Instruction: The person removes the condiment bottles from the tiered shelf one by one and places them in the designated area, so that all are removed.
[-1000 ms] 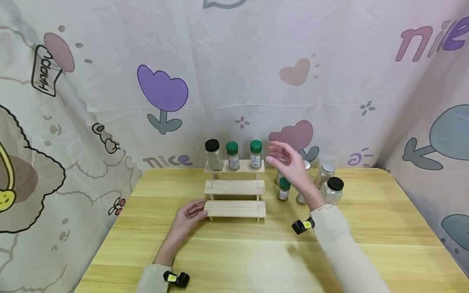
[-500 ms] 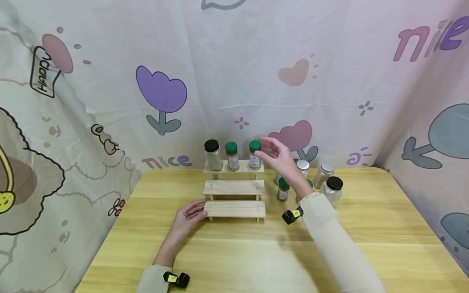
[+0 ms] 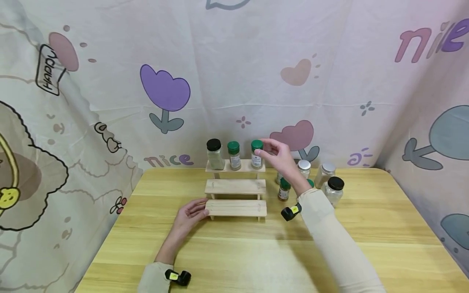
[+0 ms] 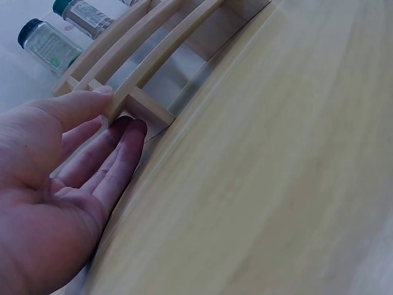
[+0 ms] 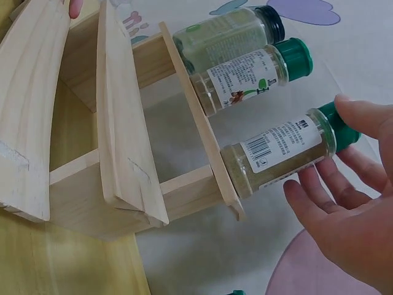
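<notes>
While the counter (image 3: 234, 260) is level, the three-tier rack (image 3: 235, 186) on it looks light and bears jars only on its top shelf (image 3: 245, 166), so a jolt from you could rock them all. Your left grip (image 3: 187, 219) is closed on the left end of the bottom shelf (image 3: 235, 208); lifting or twisting there would be the likeliest cause. To the rack's right stand loose jars (image 3: 325, 175), and your right wrist crosses them in the head view, so a low, careless swing could knock one down. The black-lidded jar (image 3: 215, 158), tall at the top shelf's left end, would probably topple first. Your right grip (image 3: 281, 159) pinches the green-lidded jar (image 3: 257, 160), upright near that shelf's right end; an outward nudge could send it over the edge. Your hold is up by its lid (image 5: 344, 135), so uneven pressure there could tilt it.
</notes>
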Demonstrator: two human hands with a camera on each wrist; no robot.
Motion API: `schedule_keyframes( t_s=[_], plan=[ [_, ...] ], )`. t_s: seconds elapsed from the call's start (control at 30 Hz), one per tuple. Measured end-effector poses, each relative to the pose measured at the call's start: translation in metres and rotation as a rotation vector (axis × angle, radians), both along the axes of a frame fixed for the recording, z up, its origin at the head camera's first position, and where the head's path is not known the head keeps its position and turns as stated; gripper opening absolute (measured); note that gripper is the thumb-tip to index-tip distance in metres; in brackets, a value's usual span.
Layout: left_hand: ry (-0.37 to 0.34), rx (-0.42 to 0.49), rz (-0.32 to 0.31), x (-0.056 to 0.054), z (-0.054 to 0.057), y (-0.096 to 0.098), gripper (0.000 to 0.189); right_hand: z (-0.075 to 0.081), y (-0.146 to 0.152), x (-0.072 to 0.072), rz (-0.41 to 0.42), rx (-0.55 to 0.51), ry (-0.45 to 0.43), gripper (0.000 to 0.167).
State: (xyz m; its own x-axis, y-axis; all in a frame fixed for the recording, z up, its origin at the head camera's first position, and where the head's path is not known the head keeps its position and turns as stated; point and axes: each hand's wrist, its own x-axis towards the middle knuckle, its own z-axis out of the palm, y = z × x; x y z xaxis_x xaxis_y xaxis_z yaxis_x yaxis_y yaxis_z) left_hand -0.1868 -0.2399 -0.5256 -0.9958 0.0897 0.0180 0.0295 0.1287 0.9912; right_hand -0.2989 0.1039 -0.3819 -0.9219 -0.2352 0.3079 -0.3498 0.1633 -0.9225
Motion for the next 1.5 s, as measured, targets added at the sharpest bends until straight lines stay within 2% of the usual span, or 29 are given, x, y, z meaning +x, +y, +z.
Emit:
schedule_keyframes(
  t_s=[0.33, 0.7, 0.93, 1.2, 1.37, 1.5],
  plan=[
    [0.009, -0.009, -0.003, -0.001, 0.0, 0.0, 0.049, -0.001, -0.002, 0.001, 0.019, -0.026, 0.014, 0.042],
    [0.002, 0.0, -0.002, 0.0, 0.0, 0.001, 0.049, 0.001, -0.002, 0.007, -0.009, -0.085, 0.022, 0.041],
    [0.001, 0.01, 0.0, 0.0, 0.0, 0.001, 0.049, 0.008, -0.002, 0.02, -0.002, -0.118, 0.042, 0.042],
    [0.001, 0.001, 0.004, 0.0, -0.003, 0.001, 0.048, 0.012, 0.004, 0.042, -0.009, -0.109, 0.052, 0.041],
    [0.0, 0.001, 0.012, 0.0, -0.002, 0.001, 0.047, 0.011, 0.008, 0.056, 0.011, -0.098, 0.072, 0.039],
    [-0.001, 0.006, 0.011, 0.001, -0.001, 0.001, 0.048, 0.01, 0.012, 0.064, -0.009, -0.084, 0.077, 0.038]
  ],
)
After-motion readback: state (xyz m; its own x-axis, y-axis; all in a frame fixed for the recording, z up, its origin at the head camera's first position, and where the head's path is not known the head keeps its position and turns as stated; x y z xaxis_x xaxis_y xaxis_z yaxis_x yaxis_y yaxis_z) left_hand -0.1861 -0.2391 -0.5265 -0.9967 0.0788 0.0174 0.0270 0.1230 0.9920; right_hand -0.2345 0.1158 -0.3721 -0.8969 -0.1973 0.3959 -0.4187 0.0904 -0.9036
